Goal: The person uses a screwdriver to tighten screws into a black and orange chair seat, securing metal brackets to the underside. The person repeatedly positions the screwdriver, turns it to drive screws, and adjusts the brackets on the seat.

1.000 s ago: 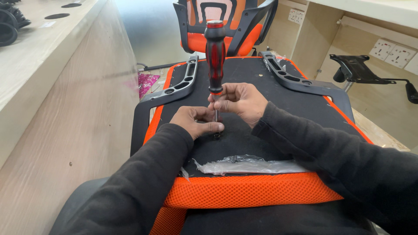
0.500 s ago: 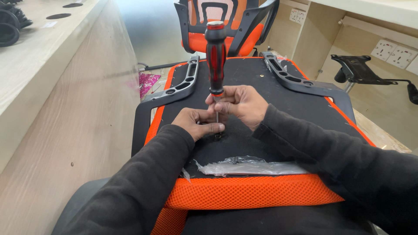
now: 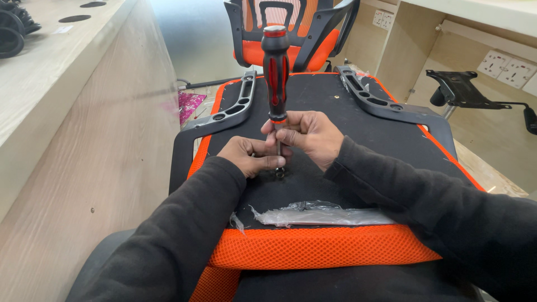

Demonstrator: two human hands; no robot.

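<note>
A red and black screwdriver [image 3: 276, 72] stands upright on the black underside of an overturned orange mesh chair seat [image 3: 313, 168]. Its tip meets a small metal screw [image 3: 278, 174] in the seat. My right hand [image 3: 309, 136] grips the shaft just below the handle. My left hand [image 3: 249, 157] rests on the seat beside the tip, with its fingers steadying the shaft near the screw. Both arms are in dark sleeves.
Two black armrest brackets [image 3: 230, 109] [image 3: 380, 103] lie along the seat's left and right sides. Torn clear plastic [image 3: 319, 213] lies near the front edge. A wooden counter [image 3: 72, 112] runs along the left. Another orange chair [image 3: 291, 28] stands behind, a black metal chair mechanism [image 3: 464, 89] at right.
The view has shifted slightly. Both hands stay on the screwdriver at the same spot, and the tool remains upright.
</note>
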